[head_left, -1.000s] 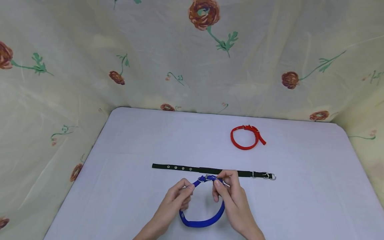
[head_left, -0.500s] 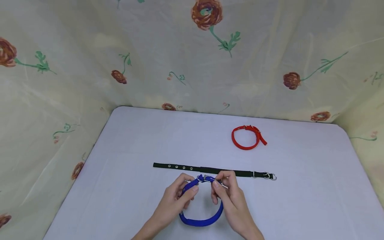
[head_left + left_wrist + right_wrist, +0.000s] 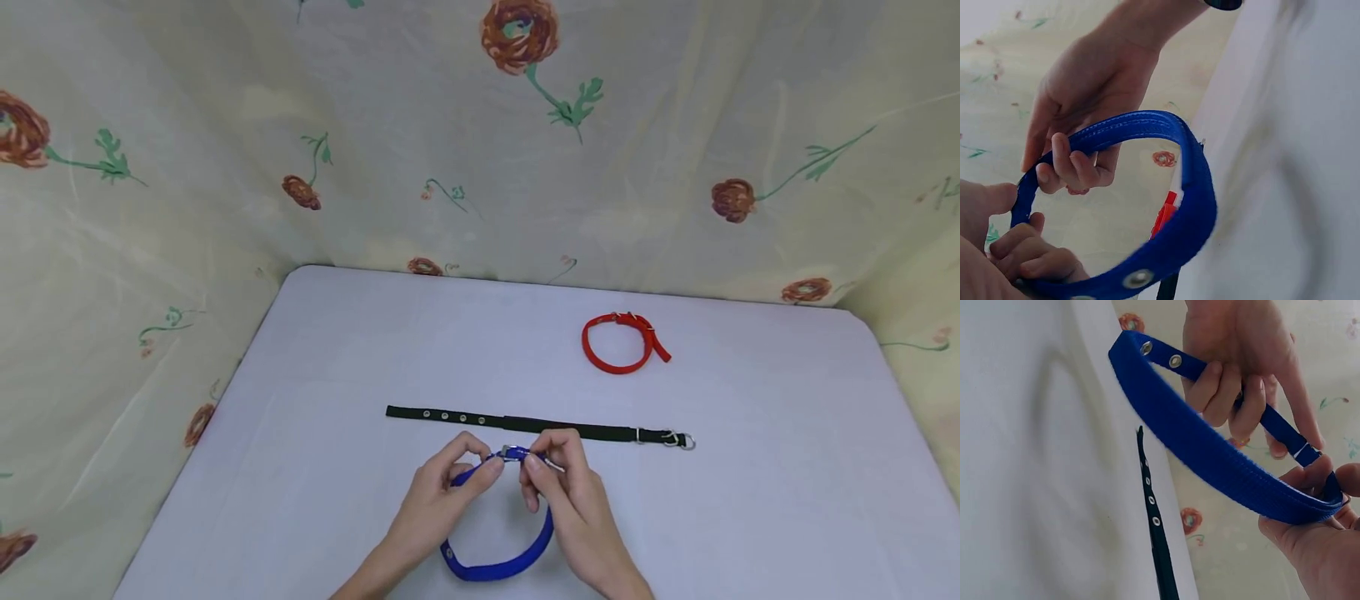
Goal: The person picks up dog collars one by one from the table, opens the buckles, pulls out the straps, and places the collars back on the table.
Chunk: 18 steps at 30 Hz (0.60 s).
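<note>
A blue collar (image 3: 498,572), buckled into a loop, is held up between both hands over the near part of the table. My left hand (image 3: 442,492) grips the strap left of the silver buckle (image 3: 513,452), its thumb tip close by the buckle. On the other side, my right hand (image 3: 577,504) pinches the band between thumb and forefinger. In the left wrist view, metal eyelets show on the blue collar (image 3: 1200,209) near the left fingers. The right wrist view has the left hand's fingers (image 3: 1225,394) curled round the eyelet strap.
Just beyond the hands a black collar (image 3: 450,415) lies stretched out, eyelets to the left and metal rings to the right. Farther back is a red collar (image 3: 617,369), fastened in a loop. Flower-print cloth (image 3: 390,108) hangs behind the white table (image 3: 337,350).
The left hand's grip on the strap loosened, then its thumb moved up to the buckle. The collar's lower curve dipped slightly and shifted left. My right hand kept its pinch.
</note>
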Motion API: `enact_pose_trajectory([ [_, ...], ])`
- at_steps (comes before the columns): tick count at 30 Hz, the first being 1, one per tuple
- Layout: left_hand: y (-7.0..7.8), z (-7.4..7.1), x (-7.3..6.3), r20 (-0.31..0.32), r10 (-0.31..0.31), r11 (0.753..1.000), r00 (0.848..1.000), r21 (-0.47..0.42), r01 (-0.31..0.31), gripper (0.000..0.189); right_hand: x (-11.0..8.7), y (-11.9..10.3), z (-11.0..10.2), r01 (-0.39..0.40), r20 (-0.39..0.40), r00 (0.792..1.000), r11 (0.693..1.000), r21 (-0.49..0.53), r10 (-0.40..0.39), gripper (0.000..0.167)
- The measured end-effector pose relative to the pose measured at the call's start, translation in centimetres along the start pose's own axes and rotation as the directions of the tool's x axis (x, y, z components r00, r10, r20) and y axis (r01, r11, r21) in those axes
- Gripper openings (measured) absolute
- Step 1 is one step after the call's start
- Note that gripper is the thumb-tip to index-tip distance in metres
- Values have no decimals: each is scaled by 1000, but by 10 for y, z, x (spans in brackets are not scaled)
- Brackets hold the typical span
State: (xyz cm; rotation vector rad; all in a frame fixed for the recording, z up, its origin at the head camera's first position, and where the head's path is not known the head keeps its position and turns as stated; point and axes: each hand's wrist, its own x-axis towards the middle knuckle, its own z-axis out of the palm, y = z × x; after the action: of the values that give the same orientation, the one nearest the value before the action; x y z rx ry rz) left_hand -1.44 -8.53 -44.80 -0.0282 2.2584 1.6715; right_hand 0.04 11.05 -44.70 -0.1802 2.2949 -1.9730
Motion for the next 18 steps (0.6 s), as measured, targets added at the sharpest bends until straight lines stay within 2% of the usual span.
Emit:
enact_pose_trajectory([
  [3, 0, 1, 1, -43, -38, 999, 998, -29, 37, 27, 0, -1, 1, -5, -15, 1000, 999, 35, 6, 14],
  [6, -3, -1, 1, -72, -73, 995, 995, -69, 68, 28, 0, -3, 0, 23, -53, 998, 998, 54, -20, 12],
  [8, -6, -3, 2, -56, -83, 990, 995, -116, 76, 32, 1, -3, -3, 51, -82, 996, 997, 56, -46, 12],
  [10, -8, -6, 1, -9, -88, 980, 996, -179, 85, 38, 1, -3, -6, 62, -105, 993, 996, 57, -56, 12],
  [14, -12, -10, 0, 37, -57, 940, 998, -335, 66, 43, 3, -1, -15, 48, -148, 988, 995, 91, -34, 12],
  [16, -14, -13, -1, 15, -47, 913, 999, -406, 49, 39, 3, 0, -20, 45, -169, 985, 992, 119, -25, 12],
  [18, -15, -17, -1, -31, -38, 888, 999, -459, 19, 35, 3, 1, -26, 47, -196, 980, 991, 128, -21, 12],
])
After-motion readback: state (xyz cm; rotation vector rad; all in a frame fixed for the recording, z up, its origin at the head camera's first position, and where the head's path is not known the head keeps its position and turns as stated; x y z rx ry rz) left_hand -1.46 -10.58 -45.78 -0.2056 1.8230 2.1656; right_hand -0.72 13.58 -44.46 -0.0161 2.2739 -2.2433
